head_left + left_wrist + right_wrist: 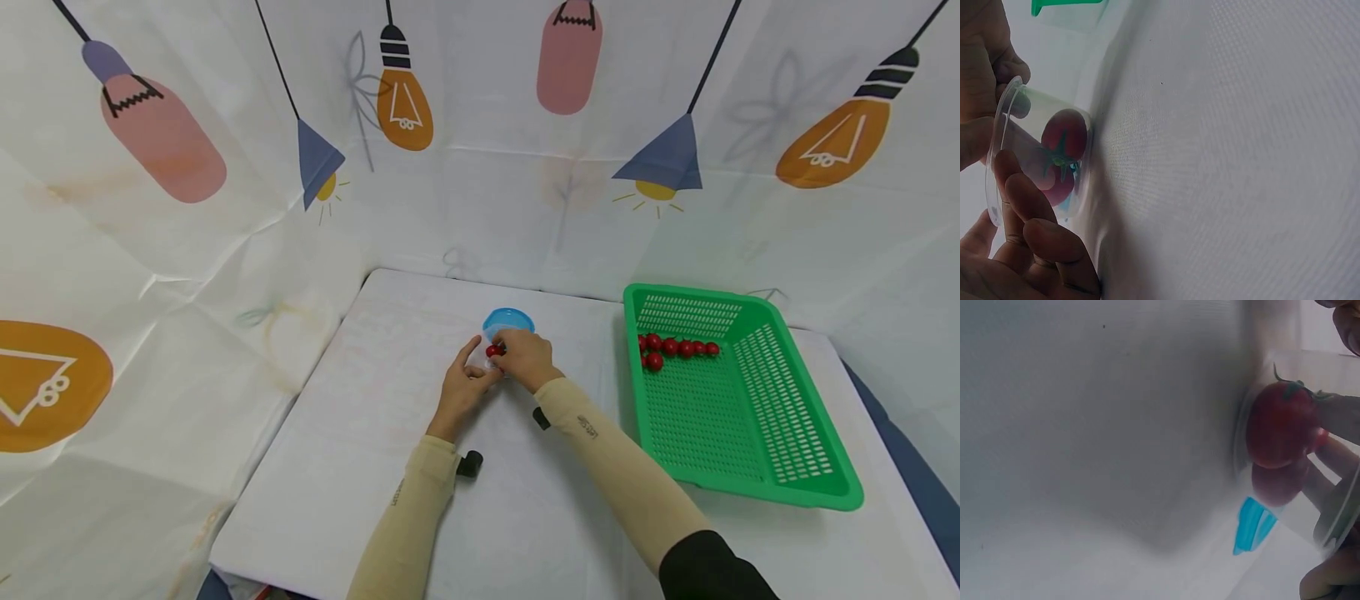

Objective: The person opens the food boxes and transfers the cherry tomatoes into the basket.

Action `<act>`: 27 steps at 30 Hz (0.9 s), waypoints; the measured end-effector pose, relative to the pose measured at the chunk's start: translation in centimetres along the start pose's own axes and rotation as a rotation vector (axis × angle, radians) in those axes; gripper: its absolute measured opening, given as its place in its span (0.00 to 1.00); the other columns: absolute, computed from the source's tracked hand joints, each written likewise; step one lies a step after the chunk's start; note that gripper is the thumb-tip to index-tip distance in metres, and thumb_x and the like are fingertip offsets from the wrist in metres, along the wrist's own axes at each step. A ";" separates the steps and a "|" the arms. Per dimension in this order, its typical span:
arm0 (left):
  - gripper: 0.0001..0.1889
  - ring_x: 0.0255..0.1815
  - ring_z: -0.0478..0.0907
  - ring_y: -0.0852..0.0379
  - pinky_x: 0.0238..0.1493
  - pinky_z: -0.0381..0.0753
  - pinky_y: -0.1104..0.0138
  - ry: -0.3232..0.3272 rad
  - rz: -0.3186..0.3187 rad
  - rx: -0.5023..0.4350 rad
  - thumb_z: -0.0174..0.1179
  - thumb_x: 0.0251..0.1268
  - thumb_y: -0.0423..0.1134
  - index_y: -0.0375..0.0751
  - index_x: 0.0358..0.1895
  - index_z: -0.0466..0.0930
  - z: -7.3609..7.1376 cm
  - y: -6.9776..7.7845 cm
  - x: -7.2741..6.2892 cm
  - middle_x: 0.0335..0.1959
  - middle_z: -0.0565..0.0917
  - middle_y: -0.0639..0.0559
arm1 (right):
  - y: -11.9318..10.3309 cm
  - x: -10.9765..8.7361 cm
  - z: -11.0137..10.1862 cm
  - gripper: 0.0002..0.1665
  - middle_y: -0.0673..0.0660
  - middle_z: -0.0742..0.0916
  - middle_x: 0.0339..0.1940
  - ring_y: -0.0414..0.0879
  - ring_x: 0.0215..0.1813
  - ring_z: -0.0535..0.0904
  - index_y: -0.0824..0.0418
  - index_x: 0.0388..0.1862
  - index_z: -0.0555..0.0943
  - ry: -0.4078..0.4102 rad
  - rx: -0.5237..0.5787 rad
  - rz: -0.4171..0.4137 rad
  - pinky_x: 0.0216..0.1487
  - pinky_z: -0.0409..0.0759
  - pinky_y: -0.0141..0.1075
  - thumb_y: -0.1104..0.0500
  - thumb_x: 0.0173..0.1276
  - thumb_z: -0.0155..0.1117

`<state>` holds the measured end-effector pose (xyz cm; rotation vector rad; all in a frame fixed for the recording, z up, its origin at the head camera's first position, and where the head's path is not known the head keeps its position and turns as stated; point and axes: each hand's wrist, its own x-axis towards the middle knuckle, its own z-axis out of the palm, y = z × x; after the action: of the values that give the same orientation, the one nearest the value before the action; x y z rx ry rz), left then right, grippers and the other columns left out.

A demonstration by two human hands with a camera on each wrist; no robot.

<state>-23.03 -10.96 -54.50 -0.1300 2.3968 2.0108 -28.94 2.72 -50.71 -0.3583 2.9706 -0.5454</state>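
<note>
A small clear plastic cup stands on the white table, with two red tomatoes with green stems inside. My left hand holds the cup at its rim, thumb on one side and bent fingers on the other. The right hand reaches over the rim from the other side. Its fingers are down inside the cup and pinch the upper tomato near its stem. Just behind the cup lies a round blue plastic dish, partly covered by the right hand in the head view.
A green plastic basket stands on the right of the table. Several more red tomatoes lie at its far left corner. Printed cloth hangs behind the table and on its left side.
</note>
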 end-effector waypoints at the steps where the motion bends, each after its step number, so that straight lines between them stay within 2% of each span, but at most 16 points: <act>1: 0.39 0.25 0.75 0.62 0.33 0.74 0.69 0.000 -0.003 -0.001 0.72 0.61 0.41 0.55 0.76 0.67 0.0 0.0 0.0 0.25 0.82 0.50 | 0.0 0.0 0.0 0.21 0.51 0.90 0.46 0.51 0.44 0.85 0.52 0.56 0.85 0.000 -0.005 0.001 0.48 0.81 0.53 0.48 0.66 0.73; 13: 0.41 0.25 0.74 0.61 0.31 0.73 0.68 -0.022 -0.013 -0.029 0.71 0.63 0.38 0.48 0.79 0.62 0.0 0.3 0.1 0.25 0.82 0.49 | 0.1 0.3 0.8 0.19 0.50 0.89 0.41 0.50 0.39 0.84 0.51 0.53 0.85 0.018 -0.021 0.017 0.46 0.80 0.52 0.47 0.66 0.74; 18: 0.41 0.25 0.74 0.62 0.32 0.73 0.69 -0.009 -0.005 -0.008 0.72 0.62 0.40 0.52 0.78 0.64 0.0 0.2 0.0 0.25 0.81 0.50 | 0.1 0.2 0.7 0.19 0.50 0.89 0.41 0.49 0.38 0.83 0.52 0.52 0.84 0.018 -0.011 0.014 0.47 0.80 0.51 0.47 0.66 0.74; 27: 0.39 0.25 0.75 0.62 0.31 0.74 0.69 0.001 0.002 0.006 0.72 0.62 0.40 0.54 0.77 0.66 0.0 0.2 -0.1 0.24 0.81 0.51 | -0.1 0.2 0.5 0.22 0.51 0.90 0.46 0.52 0.43 0.84 0.48 0.57 0.85 -0.014 -0.031 0.022 0.49 0.80 0.52 0.44 0.66 0.72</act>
<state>-22.90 -10.91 -54.32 -0.1287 2.4051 2.0046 -29.03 2.45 -51.15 -0.3306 2.9692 -0.4932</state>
